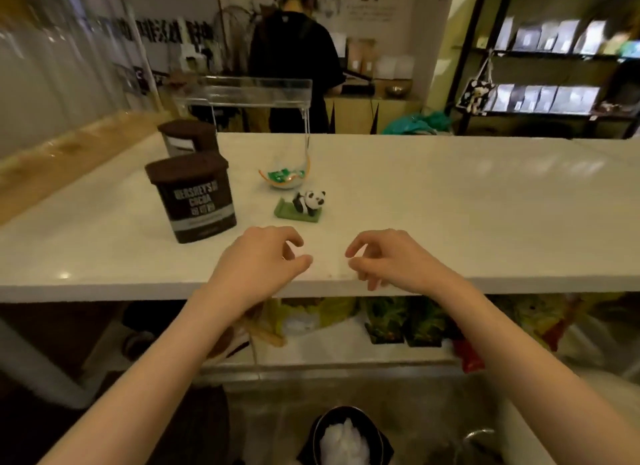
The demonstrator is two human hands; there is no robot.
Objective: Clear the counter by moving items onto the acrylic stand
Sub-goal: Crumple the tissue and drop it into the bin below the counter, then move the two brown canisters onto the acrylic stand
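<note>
1. One clear acrylic stand (pixel 258 92) rises at the far side of the white counter (pixel 450 201), left of centre, its top shelf bare.
2. Two brown cocoa tubs stand on the counter: the nearer cocoa tub (pixel 194 196) upright with its label readable, the farther cocoa tub (pixel 188 137) behind it, just beside the stand's left leg.
3. One small glass bowl (pixel 285 177) with an orange rim sits at the foot of the stand's right leg, holding green-wrapped sweets (their count is too blurred to tell).
4. One panda figurine (pixel 309 204) lies on a green base, just in front of the bowl and right of the nearer tub.
5. Two bare hands hover over the counter's near edge, apart from each other: the left hand (pixel 263 260) and the right hand (pixel 384 258), each with fingers loosely curled, gripping nothing.
6. One other person in dark clothes (pixel 294 59) stands beyond the counter, back turned.
7. One black shelving unit (pixel 554 66) fills the right background.
</note>
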